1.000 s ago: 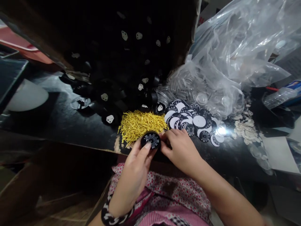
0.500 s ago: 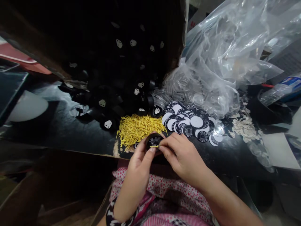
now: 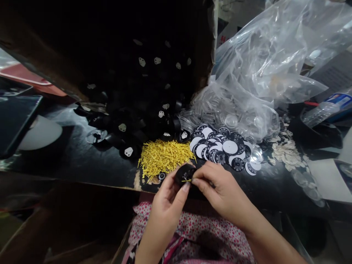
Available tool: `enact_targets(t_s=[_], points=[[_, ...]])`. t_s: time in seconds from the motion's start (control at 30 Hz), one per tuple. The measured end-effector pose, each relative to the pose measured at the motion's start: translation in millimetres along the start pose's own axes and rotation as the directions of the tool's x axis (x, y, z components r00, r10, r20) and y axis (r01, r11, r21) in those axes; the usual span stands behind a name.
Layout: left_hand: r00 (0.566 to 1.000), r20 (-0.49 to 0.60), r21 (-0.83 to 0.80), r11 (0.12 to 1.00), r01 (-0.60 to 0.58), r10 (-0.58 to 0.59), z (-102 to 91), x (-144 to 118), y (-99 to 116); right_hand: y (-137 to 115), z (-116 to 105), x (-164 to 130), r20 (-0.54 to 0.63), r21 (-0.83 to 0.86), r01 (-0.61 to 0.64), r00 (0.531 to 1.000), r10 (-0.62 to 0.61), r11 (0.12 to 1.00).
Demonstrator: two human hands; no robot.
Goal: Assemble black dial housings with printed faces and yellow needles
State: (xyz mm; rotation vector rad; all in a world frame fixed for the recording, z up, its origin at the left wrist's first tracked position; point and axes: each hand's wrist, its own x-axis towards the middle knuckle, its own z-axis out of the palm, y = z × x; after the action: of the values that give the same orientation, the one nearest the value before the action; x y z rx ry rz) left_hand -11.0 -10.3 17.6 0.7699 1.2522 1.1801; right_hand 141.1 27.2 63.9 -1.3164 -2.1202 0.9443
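Observation:
A round black housing [image 3: 180, 173] with a printed dial inside is held tilted in my left hand [image 3: 166, 200], fingers around its side and thumb at its near rim. My right hand [image 3: 217, 185] pinches a thin yellow pointer [image 3: 186, 180] at the dial's near edge. Just beyond the hands lies a heap of yellow pointers [image 3: 165, 156]. Black-and-white dial discs [image 3: 230, 146] are piled to its right. A small dark ring with a pale centre [image 3: 161, 176] rests near my left fingers.
Black housings with pale plates [image 3: 128, 151] spill from a large dark box [image 3: 205, 82]. Clear round covers lie by a plastic bag [image 3: 264, 62]. Small pale plates [image 3: 288, 150] and a white box [image 3: 327, 178] are at right. The bench's front edge [image 3: 121, 186] runs near my lap.
The view has tilted slightly, so the bench appears lower. The housing has turned in my left hand and shows less of its dial. My right hand still pinches the yellow pointer.

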Motion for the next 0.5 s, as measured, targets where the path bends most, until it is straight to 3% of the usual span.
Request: enact_targets(t_s=[0.2, 0.5], points=[[0.998, -0.038, 0.029, 0.998, -0.052, 0.053, 4.3, -5, 6, -3, 1, -3, -0.001, 0.016, -0.020, 1.000, 0.020, 1.000], [0.992, -0.074, 0.158, 0.983, -0.094, 0.106, 6.6, -5, 7, -11, 13, -11, -0.105, 0.045, -0.133, 0.985, 0.137, 0.990]])
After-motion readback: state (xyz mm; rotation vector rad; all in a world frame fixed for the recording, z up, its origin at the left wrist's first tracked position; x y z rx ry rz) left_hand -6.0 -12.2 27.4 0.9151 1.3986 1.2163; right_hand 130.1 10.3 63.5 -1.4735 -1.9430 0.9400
